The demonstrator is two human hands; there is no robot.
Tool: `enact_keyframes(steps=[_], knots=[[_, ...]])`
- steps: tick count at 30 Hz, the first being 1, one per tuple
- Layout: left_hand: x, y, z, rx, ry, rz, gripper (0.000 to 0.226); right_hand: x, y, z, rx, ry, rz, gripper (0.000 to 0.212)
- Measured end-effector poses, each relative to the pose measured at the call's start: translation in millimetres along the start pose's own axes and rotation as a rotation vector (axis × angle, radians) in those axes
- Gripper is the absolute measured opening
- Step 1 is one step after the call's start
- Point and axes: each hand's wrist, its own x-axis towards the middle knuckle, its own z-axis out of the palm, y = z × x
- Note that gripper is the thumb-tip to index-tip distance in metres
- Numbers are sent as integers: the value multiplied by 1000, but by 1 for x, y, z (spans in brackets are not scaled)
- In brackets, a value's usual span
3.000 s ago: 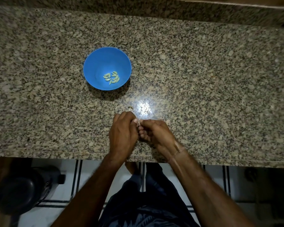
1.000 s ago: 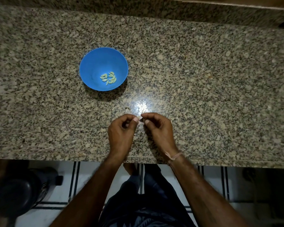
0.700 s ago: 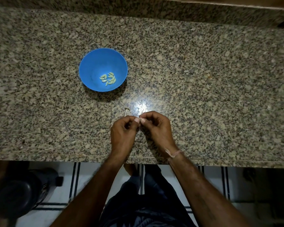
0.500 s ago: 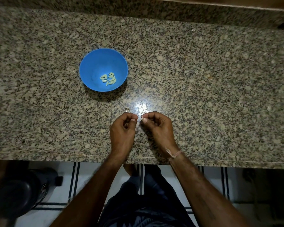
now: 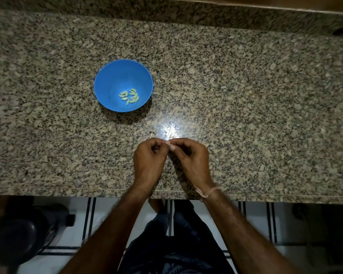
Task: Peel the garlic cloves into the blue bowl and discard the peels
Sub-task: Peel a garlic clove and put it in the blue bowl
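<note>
Granite, speckled tan and black: the countertop [image 5: 48,139] runs the full width of the view, its front edge toward the person. Far left, below that edge, a dark round object [image 5: 18,238] sits on the floor, too dim to identify. Floor tiles [image 5: 111,210] pale with dark stripes.

Left of centre on the counter: blue bowl [image 5: 123,76], upright. Inside it, at the bottom and toward the near right wall, peeled garlic cloves [image 5: 129,96] in a small pale-green cluster, touching one another.

Between bowl and hands, on the stone: a thin stem-like scrap [image 5: 152,133], just beyond the left hand's knuckles. Beside it to the right, a bright glare spot [image 5: 170,129].

Left hand [image 5: 150,157]: over the counter near the front edge, fingers curled in, thumb and forefinger tips together. Right hand [image 5: 190,155]: same posture mirrored, its fingertips meeting those of the left. Both pinch a pale bit [image 5: 168,143] where the tips meet; too small to tell clove from peel. The hands are well apart from the bowl, nearer the person and to its right.

Right wrist: thin pinkish thread band [image 5: 207,192], lying over the counter's edge. Between the forearms, lower down: dark clothing [image 5: 172,250].

Far right, at the back: a small dark mark [image 5: 340,31] on the raised rear strip of stone
</note>
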Motion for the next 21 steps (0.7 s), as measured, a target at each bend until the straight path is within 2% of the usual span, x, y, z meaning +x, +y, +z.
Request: enact_keyframes(steps=[7,10,15,21], knots=[[1,-11,11,-29,-11,-25,23,-1,8,7,286,27,204,10],[1,-13,10,-34,36,-40,24,-1,8,7,398,44,291,11],[0,-10,6,-1,139,-13,5,-1,8,2,417,50,318,14],[-6,-6,3,6,50,93,14,-2,4,3,419,44,304,15]])
